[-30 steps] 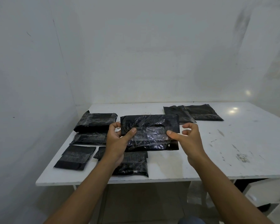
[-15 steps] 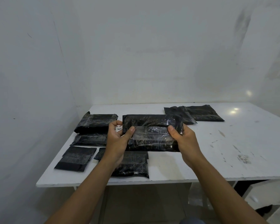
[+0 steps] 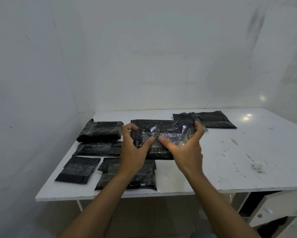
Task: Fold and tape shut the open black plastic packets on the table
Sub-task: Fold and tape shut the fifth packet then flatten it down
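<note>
Both hands are on the black packet [image 3: 168, 125] in the middle of the frame. My left hand [image 3: 132, 150] has its fingers curled round the packet's left end, with the thumb flat on the clear tape [image 3: 170, 136] that runs across the front. My right hand [image 3: 187, 148] grips the right end, fingers hooked over the top corner and thumb on the tape too, so the two thumb tips almost meet. Honestly can't tell if the packet's lower edge sits on the white table [image 3: 230, 160] or hangs just above it. At centre left, three folded packets [image 3: 99, 131] lie in a loose column, and a fourth packet [image 3: 144, 176] is partly under my left forearm. At upper right, just behind my right fingers, two flat packets [image 3: 212, 119] lie overlapping.
</note>
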